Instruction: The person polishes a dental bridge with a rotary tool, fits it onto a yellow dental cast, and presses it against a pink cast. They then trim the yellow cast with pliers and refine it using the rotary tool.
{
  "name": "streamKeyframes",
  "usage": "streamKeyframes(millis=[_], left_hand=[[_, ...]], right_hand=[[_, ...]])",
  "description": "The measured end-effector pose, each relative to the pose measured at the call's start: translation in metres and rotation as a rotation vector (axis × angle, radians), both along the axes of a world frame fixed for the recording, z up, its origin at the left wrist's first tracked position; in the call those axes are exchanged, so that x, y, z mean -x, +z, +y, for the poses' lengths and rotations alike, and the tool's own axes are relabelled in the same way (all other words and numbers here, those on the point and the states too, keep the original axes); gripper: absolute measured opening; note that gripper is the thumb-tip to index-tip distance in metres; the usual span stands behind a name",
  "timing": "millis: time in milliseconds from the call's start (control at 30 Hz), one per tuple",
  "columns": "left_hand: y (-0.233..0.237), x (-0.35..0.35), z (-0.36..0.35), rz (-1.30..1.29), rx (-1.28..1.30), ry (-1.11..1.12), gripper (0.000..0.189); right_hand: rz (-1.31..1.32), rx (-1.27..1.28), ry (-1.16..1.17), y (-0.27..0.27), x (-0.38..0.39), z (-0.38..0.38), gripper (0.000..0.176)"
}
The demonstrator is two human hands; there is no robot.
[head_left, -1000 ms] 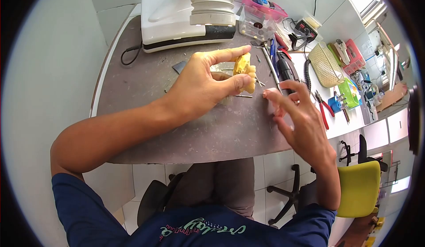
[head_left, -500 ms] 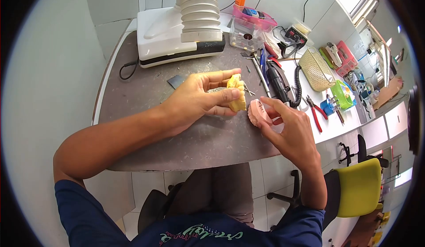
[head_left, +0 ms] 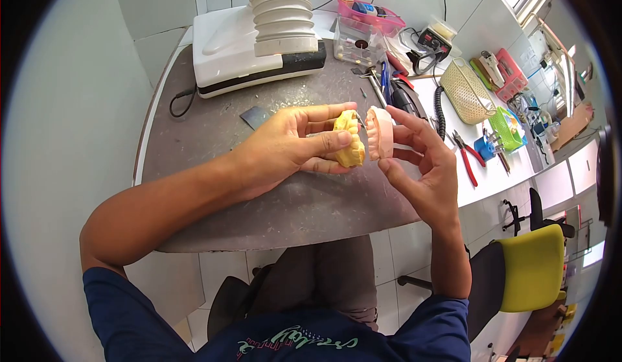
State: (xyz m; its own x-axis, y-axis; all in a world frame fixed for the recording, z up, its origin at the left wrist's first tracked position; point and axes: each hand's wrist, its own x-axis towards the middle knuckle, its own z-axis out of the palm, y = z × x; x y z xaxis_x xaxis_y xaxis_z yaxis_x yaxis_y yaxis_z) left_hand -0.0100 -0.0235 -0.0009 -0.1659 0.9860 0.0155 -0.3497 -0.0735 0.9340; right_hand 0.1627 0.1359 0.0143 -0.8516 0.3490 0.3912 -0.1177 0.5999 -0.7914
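My left hand (head_left: 301, 140) grips a yellow dental cast (head_left: 350, 147) between thumb and fingers, its row of teeth turned to the right. Facing it is a pink dental cast (head_left: 383, 135), held on edge by my right hand (head_left: 424, 161) with the thumb below and the fingers along its far side. The two tooth rows stand close together with a narrow gap between them. Both casts are above the grey worktop (head_left: 291, 213). Part of the yellow cast's back is hidden by my left fingers.
A white machine with a ribbed hose (head_left: 282, 9) stands at the back left. To the right lie a black handpiece (head_left: 407, 99), red-handled pliers (head_left: 468, 158), a cream basket (head_left: 465, 96) and a green basket (head_left: 506, 128). A yellow-backed chair (head_left: 531, 268) stands at the right.
My right hand has raised the pink cast and turned its teeth to face the yellow one. The yellow cast has rotated slightly, showing more of its teeth. The view has shifted a little.
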Motion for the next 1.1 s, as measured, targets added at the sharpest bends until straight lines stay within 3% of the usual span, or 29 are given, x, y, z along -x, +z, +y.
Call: streamKeyframes(millis=[1100], left_hand=[[-0.004,-0.002,0.000,0.079,0.030,-0.040,0.060]], right_hand=[[0.043,-0.013,0.098,-0.012,-0.003,0.002,0.063]])
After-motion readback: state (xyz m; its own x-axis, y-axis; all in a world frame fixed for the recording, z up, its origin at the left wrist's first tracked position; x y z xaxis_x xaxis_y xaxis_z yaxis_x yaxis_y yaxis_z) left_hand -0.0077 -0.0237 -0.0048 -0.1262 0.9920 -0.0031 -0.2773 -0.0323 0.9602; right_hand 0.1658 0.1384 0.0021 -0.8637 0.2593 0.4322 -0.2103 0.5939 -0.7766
